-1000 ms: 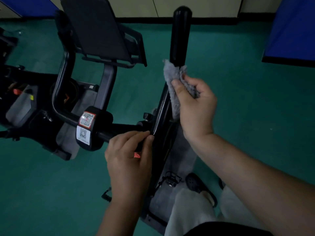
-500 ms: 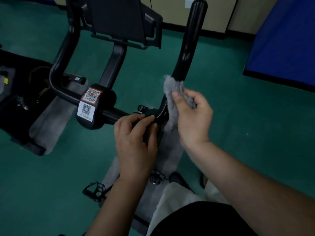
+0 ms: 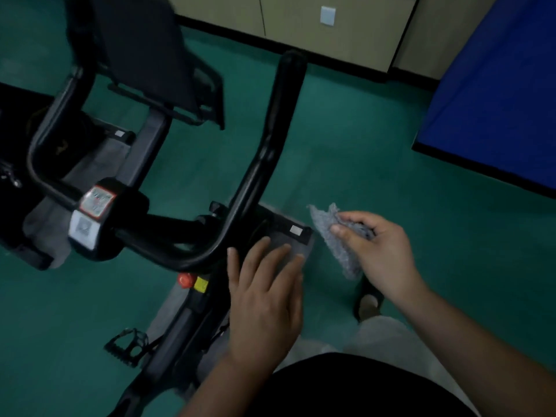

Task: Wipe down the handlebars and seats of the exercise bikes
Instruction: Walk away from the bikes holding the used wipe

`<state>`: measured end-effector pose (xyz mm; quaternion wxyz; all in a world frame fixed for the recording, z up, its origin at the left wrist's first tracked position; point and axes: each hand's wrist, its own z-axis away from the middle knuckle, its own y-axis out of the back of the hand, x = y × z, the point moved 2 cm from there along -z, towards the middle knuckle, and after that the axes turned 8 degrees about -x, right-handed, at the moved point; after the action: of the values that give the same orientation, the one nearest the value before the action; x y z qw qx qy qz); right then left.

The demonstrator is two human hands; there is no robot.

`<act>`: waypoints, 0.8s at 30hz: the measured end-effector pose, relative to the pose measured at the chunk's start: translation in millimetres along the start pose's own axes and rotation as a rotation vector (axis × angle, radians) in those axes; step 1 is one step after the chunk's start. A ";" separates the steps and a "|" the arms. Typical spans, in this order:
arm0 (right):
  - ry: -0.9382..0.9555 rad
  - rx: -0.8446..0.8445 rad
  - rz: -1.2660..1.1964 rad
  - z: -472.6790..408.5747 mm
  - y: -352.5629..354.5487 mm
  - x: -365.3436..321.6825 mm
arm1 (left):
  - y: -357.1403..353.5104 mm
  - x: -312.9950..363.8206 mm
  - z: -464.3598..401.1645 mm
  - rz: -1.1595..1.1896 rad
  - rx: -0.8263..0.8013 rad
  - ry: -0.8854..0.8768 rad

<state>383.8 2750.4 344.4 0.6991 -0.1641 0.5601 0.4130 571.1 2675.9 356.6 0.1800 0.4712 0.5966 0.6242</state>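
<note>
The right hand pinches a grey cloth between thumb and curled fingers, the cloth hanging clear of the bike, well apart from the black handlebar, which lies toward nine o'clock from it. The left hand is spread flat with straight, relaxed fingers, holding nothing; it hovers just below the bend where the handlebar curves into the crossbar, and whether it touches the frame cannot be told. The handlebar's right prong rises from that bend toward twelve o'clock, its rounded end near the skirting of a beige cabinet. At nine o'clock from the left hand a black clamp block carries a red-edged sticker and a white QR label. Above it, toward eleven o'clock, a dark tablet holder tilts on its post. A red knob and a yellow tag sit on the frame below the crossbar, and a pedal shows at seven o'clock. The bike stands on a grey mat over green floor; a blue mat lies at two o'clock.
</note>
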 end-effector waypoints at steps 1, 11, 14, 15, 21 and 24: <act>-0.007 -0.015 0.012 -7.8 15.8 4.1 | -9.3 10.7 -10.6 0.016 -0.035 0.000; -0.033 -0.025 0.090 -91.8 193.2 28.0 | -100.8 119.7 -168.2 0.052 -0.218 0.060; -0.028 -0.011 0.118 -118.6 240.1 27.2 | -119.8 146.9 -213.0 0.051 -0.191 0.033; -0.029 -0.002 0.122 -128.1 252.6 25.8 | -124.3 154.2 -226.5 0.053 -0.187 0.031; -0.049 0.015 0.110 -192.3 299.3 7.4 | -149.6 168.7 -305.2 0.095 -0.166 0.056; -0.063 0.002 0.148 -232.2 313.3 -4.6 | -169.8 164.3 -357.0 0.110 -0.153 0.093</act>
<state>-5.2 2777.4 347.7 0.6841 -0.1085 0.5487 0.4682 146.4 2637.8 318.4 0.1530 0.4585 0.5281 0.6982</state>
